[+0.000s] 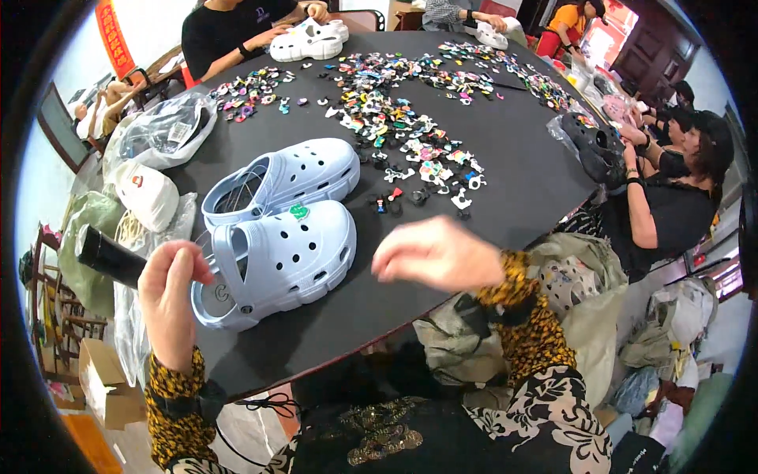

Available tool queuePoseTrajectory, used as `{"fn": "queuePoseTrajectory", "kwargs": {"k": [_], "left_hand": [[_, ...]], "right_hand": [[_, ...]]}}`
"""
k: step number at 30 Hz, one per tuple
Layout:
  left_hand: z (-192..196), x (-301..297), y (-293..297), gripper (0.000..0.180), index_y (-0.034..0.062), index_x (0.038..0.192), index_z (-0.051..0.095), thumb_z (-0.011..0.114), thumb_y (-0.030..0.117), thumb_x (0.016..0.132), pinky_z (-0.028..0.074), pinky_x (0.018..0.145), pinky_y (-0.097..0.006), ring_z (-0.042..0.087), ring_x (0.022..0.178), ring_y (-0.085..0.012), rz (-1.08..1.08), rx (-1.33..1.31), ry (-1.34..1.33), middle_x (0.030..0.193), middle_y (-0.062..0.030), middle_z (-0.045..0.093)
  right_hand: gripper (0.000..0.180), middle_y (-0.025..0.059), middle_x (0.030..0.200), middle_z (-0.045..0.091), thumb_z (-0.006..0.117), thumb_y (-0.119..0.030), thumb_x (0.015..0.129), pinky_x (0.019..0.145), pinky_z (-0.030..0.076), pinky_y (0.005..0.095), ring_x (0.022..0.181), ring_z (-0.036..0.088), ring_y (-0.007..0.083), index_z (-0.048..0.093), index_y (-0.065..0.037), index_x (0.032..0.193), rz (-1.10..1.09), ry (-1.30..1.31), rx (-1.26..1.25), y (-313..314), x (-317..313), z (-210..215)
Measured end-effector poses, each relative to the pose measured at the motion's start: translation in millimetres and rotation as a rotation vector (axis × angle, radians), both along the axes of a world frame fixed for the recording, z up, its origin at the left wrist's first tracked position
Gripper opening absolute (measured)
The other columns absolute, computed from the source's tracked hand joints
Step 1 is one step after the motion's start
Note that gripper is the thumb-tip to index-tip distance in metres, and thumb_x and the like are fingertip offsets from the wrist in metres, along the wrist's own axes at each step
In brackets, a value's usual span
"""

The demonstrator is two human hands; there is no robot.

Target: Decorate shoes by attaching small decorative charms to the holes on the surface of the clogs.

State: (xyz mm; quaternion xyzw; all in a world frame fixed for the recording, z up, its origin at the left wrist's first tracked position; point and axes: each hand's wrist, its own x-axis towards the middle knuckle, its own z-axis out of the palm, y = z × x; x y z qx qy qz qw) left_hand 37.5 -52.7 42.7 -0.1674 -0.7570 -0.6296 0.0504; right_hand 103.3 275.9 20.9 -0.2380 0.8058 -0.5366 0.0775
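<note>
Two pale blue clogs lie side by side on the black table: the far clog [320, 164], and the near clog [316, 253] with a green charm [298, 211] on its upper. A thin clear loop shows at their straps. My left hand [175, 288] is closed, thumb against fingers, at the heel strap of the near clog. Behind it sticks out a black cylinder [110, 254], kind unclear. To the right of the near clog hovers my right hand [442, 254], slightly blurred, fingers drawn together; anything inside them is hidden. Small charms [430, 158] are spread beyond it.
Clear plastic bags [162, 130] and a white cap [146, 196] sit along the left edge. Across the table a person handles white clogs [308, 41]; at right another person holds a black clog [596, 150]. Sacks of clogs [572, 284] stand beside my right arm.
</note>
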Motion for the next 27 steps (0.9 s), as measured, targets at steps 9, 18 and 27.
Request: {"fn": "queuePoseTrajectory", "kwargs": {"k": [9, 18, 27], "left_hand": [[-32, -1, 5, 0.034, 0.0000, 0.104, 0.054, 0.053, 0.032, 0.093, 0.037, 0.064, -0.020, 0.049, 0.073, -0.0052, -0.170, 0.035, -0.405, 0.085, 0.0008, 0.055], [-50, -5, -2, 0.039, -0.0052, 0.117, 0.051, 0.060, 0.021, 0.089, 0.041, 0.075, -0.023, 0.050, 0.083, -0.0086, -0.248, -0.266, -0.256, 0.095, -0.0021, 0.057], [-54, -8, 4, 0.037, -0.0043, 0.117, 0.052, 0.056, 0.021, 0.091, 0.039, 0.082, -0.025, 0.049, 0.089, -0.0094, -0.258, -0.245, -0.363, 0.102, -0.0016, 0.057]], "right_hand": [[0.017, 0.0032, 0.086, 0.065, 0.056, -0.010, 0.086, 0.065, 0.047, 0.0222, 0.078, 0.059, 0.0072, 0.064, -0.001, 0.098, -0.763, -0.098, -0.075, 92, -23, -43], [0.015, 0.0084, 0.093, 0.065, 0.055, -0.002, 0.085, 0.081, 0.046, 0.0317, 0.088, 0.060, 0.0209, 0.066, -0.002, 0.095, -0.137, 0.055, 0.198, 53, 68, -63], [0.035, 0.0102, 0.111, 0.062, 0.050, -0.008, 0.089, 0.089, 0.045, 0.0322, 0.099, 0.059, 0.0196, 0.052, -0.002, 0.124, -0.295, -0.631, 0.239, 35, 135, -145]]}}
